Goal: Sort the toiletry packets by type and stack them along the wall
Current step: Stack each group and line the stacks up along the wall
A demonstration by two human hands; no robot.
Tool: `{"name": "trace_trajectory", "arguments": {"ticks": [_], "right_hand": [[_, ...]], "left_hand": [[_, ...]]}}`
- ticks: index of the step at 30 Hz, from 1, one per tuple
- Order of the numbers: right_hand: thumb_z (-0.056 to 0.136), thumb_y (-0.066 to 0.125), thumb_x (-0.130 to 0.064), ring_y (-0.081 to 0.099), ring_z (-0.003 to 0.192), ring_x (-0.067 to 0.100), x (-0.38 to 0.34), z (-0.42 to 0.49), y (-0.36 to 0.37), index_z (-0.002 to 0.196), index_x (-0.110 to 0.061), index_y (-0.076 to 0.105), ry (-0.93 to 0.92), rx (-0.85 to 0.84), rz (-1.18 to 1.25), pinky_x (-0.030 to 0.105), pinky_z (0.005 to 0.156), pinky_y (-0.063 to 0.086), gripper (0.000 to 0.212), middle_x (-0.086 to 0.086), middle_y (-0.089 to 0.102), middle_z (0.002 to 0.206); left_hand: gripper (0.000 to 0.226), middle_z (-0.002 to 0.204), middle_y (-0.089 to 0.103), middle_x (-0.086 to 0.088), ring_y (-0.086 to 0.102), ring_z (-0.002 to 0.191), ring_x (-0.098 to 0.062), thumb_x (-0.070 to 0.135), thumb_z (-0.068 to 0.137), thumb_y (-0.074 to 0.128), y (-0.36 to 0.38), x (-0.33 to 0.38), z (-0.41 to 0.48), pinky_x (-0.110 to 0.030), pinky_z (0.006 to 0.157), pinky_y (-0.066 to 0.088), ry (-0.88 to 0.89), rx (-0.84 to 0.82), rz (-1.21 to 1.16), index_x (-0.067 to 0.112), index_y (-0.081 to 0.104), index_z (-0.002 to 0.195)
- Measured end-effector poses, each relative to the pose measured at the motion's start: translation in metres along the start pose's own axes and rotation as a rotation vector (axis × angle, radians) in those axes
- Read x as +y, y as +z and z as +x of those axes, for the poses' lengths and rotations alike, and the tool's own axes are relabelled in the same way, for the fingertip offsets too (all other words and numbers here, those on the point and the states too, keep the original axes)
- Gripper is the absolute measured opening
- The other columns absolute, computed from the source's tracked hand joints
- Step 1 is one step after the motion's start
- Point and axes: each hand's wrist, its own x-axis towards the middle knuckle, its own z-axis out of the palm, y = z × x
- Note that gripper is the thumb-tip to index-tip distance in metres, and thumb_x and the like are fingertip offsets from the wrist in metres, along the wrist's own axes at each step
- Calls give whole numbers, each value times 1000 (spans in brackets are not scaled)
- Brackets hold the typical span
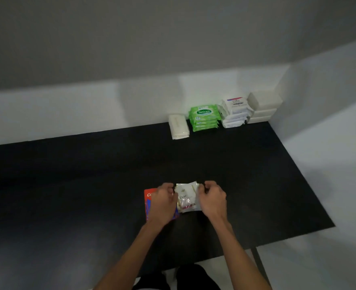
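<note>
The single view comes from the person's head at the near edge of the table (68,185) and faces forward and down toward the back wall (68,59). The left hand (162,203) and right hand (212,200), both gripping the sachets (186,197), lie nearest, low in the middle, with the forearms entering from the bottom edge. The stacks (205,117) sit well off at that wall, right of centre. The wide lens slants the table's far edge, and a side wall (329,91) closes the right.
</note>
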Motion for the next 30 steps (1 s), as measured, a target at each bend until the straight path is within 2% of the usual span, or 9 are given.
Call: {"name": "trace_trajectory", "arguments": {"ticks": [2,6,10,14,18,20,23,27,30], "right_hand": [[105,56,-47,66,103,20,7,-7,4,132,-20,61,72,-22,-15,35,81,54,38,6,67,122],[102,58,-46,69,99,23,10,-12,19,131,-15,62,118,-46,-28,37,79,57,43,8,68,118],[96,66,-32,68,93,21,4,-12,30,116,-14,67,152,-77,20,36,76,58,27,6,68,110],[87,65,-11,73,95,18,2,-11,27,112,-17,70,243,-163,289,34,79,61,26,3,75,106],[87,65,5,76,98,13,9,-9,14,114,-20,75,245,-334,477,26,76,58,39,1,80,109],[89,68,9,77,102,12,18,-8,6,122,-20,71,187,-376,576,25,82,59,45,-2,81,112],[95,71,2,75,112,13,32,-10,-1,126,-25,67,35,-376,595,32,96,59,42,-5,79,116],[100,72,-12,70,113,7,38,-15,0,124,-33,62,-187,-229,463,35,99,58,34,-11,73,119],[98,74,-12,67,118,0,33,-22,2,129,-38,57,-193,-154,489,31,103,57,43,-19,69,123]], "left_hand": [[21,110,73,-7,69,106,-26,15,101,65,12,-3,-5,-44,94,56,-29,-36,31,10,64,122],[48,133,66,-11,62,125,-29,19,102,66,33,-3,-3,-42,105,52,-24,-85,79,7,50,146],[71,144,58,-14,58,132,-27,14,101,67,41,8,-1,-35,106,49,-64,-107,102,6,30,161],[82,138,64,-13,63,127,-25,5,95,71,52,0,9,-34,106,53,-135,-60,35,5,26,163],[95,125,69,-7,70,111,-19,-4,85,79,49,-4,16,-40,97,61,-212,-118,-140,8,27,163],[93,126,68,-4,70,111,-17,-1,79,84,43,-9,19,-39,96,62,-162,-147,-179,14,38,159],[74,132,58,6,61,121,-9,15,80,89,35,-13,18,-32,107,54,-21,-140,-88,26,55,145],[50,124,70,7,68,117,-2,4,92,77,38,-7,6,-36,104,58,125,-139,-216,20,54,133],[47,127,68,6,66,120,-3,1,97,68,46,-4,1,-37,105,57,161,-106,-274,22,51,136]]}}
